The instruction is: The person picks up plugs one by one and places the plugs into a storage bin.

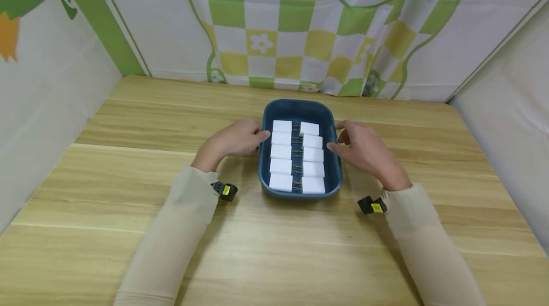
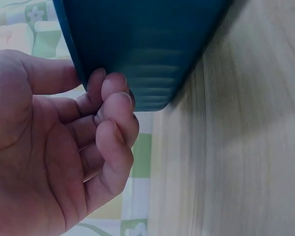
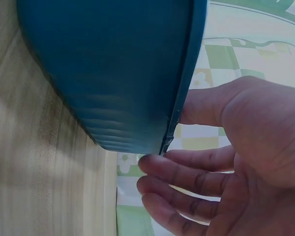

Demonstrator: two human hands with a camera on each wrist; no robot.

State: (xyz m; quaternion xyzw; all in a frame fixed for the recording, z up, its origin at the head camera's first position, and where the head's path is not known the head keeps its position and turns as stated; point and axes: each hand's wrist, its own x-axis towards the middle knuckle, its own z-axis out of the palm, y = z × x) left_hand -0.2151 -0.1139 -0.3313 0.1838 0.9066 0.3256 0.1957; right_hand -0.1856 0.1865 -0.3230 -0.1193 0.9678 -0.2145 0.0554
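Note:
A dark blue plastic bin (image 1: 301,196) stands on the wooden table, holding two columns of white blocks (image 1: 281,152) with thin dark metal pieces (image 1: 297,154) between them. My left hand (image 1: 238,138) grips the bin's left rim, thumb over the edge and fingers curled against the outer wall, as the left wrist view shows. On the opposite side my right hand (image 1: 362,146) holds the right rim with its thumb hooked over it. In the right wrist view its other fingers (image 3: 179,174) lie loosely bent by the bin's far corner. The inner thumb tips are hidden in the wrist views.
The wooden table (image 1: 128,191) stretches out around the bin. Behind it hangs a green, yellow and white checked curtain (image 1: 291,34), touching the table's back edge. White cloth walls (image 1: 47,106) rise at both sides. A small black camera (image 1: 227,191) sits on each wrist.

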